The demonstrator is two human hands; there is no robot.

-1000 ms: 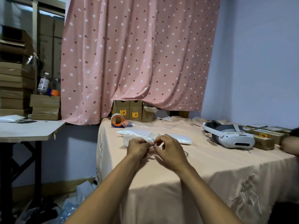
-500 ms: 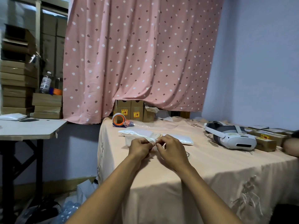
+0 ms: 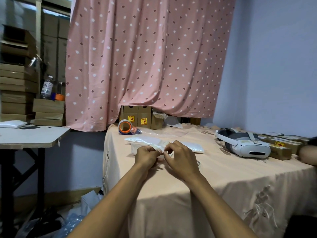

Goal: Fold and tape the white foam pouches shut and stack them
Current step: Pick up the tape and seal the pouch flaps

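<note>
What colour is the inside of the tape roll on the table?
Orange: the tape roll has an orange inner ring, clearest in the head view.

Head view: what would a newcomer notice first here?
The pink dotted curtain fills the back wall. Below it, the left hand and right hand meet over the middle of the table, both pinching a white foam pouch. A white headset lies to the right, and an orange tape roll sits at the far left corner.
</note>
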